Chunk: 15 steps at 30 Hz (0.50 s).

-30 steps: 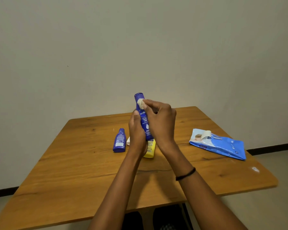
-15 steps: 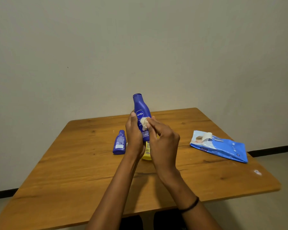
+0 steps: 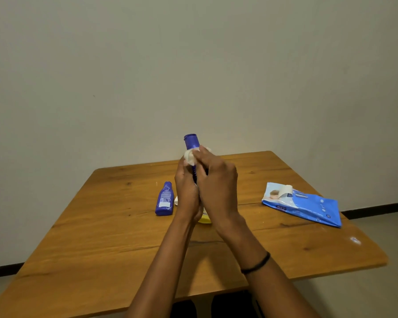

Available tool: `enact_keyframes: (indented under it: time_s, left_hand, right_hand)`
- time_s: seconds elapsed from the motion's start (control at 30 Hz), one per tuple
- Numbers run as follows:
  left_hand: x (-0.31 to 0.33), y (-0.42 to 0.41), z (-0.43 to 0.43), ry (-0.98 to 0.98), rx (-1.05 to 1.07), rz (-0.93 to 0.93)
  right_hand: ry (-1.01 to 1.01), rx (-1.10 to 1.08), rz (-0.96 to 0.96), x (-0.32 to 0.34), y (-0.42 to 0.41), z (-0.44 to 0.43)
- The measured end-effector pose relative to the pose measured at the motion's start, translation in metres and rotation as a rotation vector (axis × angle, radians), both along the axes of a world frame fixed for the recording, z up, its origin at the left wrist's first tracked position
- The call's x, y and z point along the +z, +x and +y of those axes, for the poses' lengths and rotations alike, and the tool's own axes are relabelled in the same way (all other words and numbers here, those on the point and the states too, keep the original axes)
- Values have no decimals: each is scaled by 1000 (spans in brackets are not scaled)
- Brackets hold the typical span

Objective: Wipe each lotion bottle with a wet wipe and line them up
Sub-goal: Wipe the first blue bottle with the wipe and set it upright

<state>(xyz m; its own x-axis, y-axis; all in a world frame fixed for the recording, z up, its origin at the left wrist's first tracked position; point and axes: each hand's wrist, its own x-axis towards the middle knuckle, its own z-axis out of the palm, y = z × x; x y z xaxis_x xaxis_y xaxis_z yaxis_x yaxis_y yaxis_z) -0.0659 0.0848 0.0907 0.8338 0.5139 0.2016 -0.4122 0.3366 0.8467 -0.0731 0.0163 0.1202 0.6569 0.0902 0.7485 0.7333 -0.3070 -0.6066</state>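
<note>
My left hand [image 3: 187,191] grips the lower body of a tall dark-blue lotion bottle [image 3: 191,143], held upright above the table. My right hand [image 3: 218,187] pinches a small white wet wipe [image 3: 190,156] against the bottle's neck, just under the cap. Both hands hide most of the bottle's body. A smaller blue lotion bottle [image 3: 164,199] lies flat on the wooden table [image 3: 101,237] to the left. A yellow bottle [image 3: 205,218] lies behind my wrists, mostly hidden. A white object [image 3: 176,200] peeks out between the small blue bottle and my left hand.
A blue pack of wet wipes [image 3: 308,206] lies on the right side of the table with its flap peeled up. A plain wall stands right behind the table's far edge. Floor shows beyond the table's right edge.
My right hand slid the wipe down from the cap to the label, then back up to the neck. The bottle stayed upright in my left hand.
</note>
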Motion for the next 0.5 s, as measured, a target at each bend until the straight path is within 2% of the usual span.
enact_keyframes:
  time_s: [0.13, 0.27, 0.4, 0.5]
  left_hand:
    - [1, -2, 8, -17, 41, -1]
    - [-2, -1, 4, -18, -73, 39]
    - [5, -5, -7, 4, -51, 23]
    - [10, -9, -10, -73, -92, -24]
  right_hand:
    - [-108, -9, -44, -24, -19, -7]
    - [-26, -16, -97, -13, -17, -3]
    - [40, 9, 18, 17, 8, 5]
    - [107, 139, 128, 28, 21, 6]
